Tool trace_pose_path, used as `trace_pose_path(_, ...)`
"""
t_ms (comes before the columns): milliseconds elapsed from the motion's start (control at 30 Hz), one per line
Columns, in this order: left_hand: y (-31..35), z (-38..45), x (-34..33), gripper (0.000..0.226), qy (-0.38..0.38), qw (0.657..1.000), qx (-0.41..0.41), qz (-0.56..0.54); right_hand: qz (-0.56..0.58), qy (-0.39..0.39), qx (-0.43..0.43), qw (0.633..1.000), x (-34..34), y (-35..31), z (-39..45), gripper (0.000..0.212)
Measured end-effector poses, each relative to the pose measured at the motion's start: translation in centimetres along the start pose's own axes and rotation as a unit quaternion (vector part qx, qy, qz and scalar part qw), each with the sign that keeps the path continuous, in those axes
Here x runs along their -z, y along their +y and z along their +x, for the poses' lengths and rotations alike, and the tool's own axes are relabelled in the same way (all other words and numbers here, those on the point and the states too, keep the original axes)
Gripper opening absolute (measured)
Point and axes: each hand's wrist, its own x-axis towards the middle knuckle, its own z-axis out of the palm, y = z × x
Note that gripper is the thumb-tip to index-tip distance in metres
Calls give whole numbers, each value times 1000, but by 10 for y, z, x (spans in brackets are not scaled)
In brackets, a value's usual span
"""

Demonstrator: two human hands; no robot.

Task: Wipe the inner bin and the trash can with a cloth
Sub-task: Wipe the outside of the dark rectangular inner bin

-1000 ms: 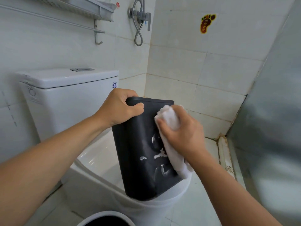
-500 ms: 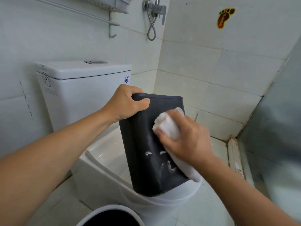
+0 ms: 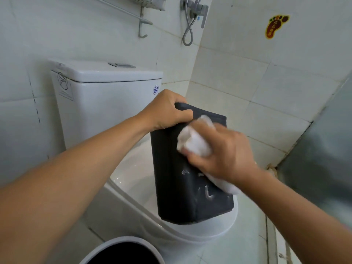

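The black inner bin (image 3: 181, 178) stands upturned on the front rim of the white toilet (image 3: 209, 231). The left hand (image 3: 163, 111) grips its top edge, fingers curled over it. The right hand (image 3: 224, 151) clutches a white cloth (image 3: 194, 141) pressed against the bin's side. The trash can (image 3: 122, 244), white-rimmed, sits on the floor below
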Motion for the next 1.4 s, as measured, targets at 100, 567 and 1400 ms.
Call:
trace_pose_path(100, 1, 4, -2, 28, -2, 1000, -8, 17, 13, 21, -36, 999, -2, 5, 5, 50)
trace_pose_path(567, 6, 0, 0, 32, -29, 999, -11, 22, -22, -6, 12, 1000, 7, -2, -1, 50)
trace_pose_path(1400, 19, -9, 1, 47, -47, 997, 20, 55, -34, -40, 28, 998, 27, -1, -14, 48)
